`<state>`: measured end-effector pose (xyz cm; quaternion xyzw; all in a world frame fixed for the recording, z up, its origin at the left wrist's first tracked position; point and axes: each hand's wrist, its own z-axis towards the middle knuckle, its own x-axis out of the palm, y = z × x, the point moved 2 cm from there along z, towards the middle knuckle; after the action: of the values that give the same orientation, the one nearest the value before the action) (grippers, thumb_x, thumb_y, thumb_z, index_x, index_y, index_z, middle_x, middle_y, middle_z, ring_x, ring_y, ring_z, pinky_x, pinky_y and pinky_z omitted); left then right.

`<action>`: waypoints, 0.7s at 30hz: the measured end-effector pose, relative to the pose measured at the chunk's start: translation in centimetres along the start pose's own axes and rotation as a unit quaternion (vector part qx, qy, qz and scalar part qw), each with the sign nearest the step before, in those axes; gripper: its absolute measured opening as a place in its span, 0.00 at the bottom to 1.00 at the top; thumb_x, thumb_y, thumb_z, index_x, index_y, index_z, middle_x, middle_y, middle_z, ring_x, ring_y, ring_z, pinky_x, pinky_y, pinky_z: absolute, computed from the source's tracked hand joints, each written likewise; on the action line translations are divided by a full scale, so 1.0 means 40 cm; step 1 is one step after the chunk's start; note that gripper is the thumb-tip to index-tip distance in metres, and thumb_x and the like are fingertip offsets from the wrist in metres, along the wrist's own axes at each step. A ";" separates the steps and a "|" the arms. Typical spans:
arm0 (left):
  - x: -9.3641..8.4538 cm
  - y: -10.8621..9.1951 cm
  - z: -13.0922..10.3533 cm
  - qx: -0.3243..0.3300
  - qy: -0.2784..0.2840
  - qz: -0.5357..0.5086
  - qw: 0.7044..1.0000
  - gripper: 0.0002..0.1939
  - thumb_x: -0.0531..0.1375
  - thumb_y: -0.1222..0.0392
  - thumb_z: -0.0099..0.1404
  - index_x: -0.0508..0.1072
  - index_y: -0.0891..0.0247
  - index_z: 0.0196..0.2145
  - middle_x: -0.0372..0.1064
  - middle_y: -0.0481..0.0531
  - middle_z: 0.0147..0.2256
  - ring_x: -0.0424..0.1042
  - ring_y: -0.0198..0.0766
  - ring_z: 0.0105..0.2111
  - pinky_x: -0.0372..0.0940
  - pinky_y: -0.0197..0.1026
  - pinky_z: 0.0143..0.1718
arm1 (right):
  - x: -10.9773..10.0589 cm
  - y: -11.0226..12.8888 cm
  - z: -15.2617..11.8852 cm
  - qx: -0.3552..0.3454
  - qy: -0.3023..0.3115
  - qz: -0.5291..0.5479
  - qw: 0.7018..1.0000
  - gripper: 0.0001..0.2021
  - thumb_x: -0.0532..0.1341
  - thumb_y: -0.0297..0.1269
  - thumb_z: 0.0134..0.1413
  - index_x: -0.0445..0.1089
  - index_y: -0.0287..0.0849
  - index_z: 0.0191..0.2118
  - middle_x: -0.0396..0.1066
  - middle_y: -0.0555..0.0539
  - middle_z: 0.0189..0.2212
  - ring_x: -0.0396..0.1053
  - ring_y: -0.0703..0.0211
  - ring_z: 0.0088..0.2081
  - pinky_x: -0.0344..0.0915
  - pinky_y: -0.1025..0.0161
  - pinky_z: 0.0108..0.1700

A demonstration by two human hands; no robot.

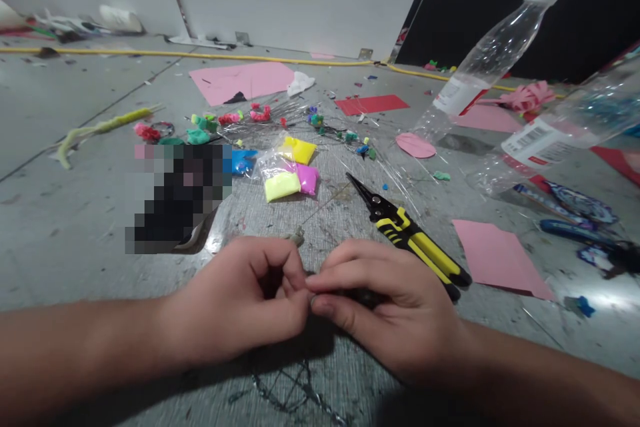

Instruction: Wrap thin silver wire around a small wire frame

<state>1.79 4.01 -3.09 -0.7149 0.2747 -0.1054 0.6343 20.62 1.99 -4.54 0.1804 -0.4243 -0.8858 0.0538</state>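
My left hand (250,297) and my right hand (385,300) meet just above the floor, fingertips touching. Thumb and forefinger are pinched on each side, and whatever lies between them is too small or hidden to name. Just beyond my left knuckles shows a small grey-green lump (297,235), with a thin wire (327,203) running up to the right from it. Pliers with yellow and black handles (420,240) lie beyond my right hand, jaws pointing away. Below my hands, in shadow, is a shape of twisted dark wire (293,387).
Small bags of yellow, magenta and lime clay (283,185) lie ahead, near a pixelated dark patch (180,200). Behind them spread wires with coloured clay bits (260,113). Two clear bottles (457,90) stand at right. Pink paper (500,260) and a yellow cable (280,60) are on the floor.
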 end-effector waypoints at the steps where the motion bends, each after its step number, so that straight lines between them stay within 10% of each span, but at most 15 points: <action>1: 0.000 0.000 -0.001 0.009 -0.001 0.005 1.000 0.12 0.63 0.62 0.55 0.64 0.59 0.19 0.58 0.40 0.17 0.55 0.29 0.18 0.55 0.30 0.18 | -0.001 0.000 0.002 0.011 0.003 0.016 1.000 0.05 0.73 0.26 0.61 0.82 0.39 0.43 0.81 0.46 0.35 0.78 0.64 0.33 0.75 0.69 0.36; 11: 0.000 0.008 0.004 -0.016 0.005 -0.060 0.998 0.09 0.64 0.58 0.64 0.71 0.61 0.27 0.68 0.45 0.22 0.60 0.31 0.20 0.56 0.31 0.19 | 0.007 -0.031 -0.002 0.255 -0.011 0.307 0.917 0.16 0.71 0.53 0.64 0.79 0.45 0.44 0.73 0.51 0.30 0.68 0.66 0.26 0.64 0.69 0.24; 21: 0.002 0.000 -0.016 0.105 -0.013 0.188 0.976 0.09 0.59 0.62 0.67 0.74 0.61 0.29 0.69 0.44 0.21 0.65 0.33 0.21 0.60 0.34 0.22 | 0.002 -0.014 0.008 0.253 -0.027 0.223 0.941 0.07 0.64 0.33 0.69 0.72 0.43 0.36 0.66 0.57 0.24 0.61 0.69 0.23 0.59 0.71 0.24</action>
<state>1.54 3.40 -3.01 -0.5807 0.3835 -0.0033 0.7181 20.48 2.54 -4.80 0.0649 -0.6651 -0.7191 0.1907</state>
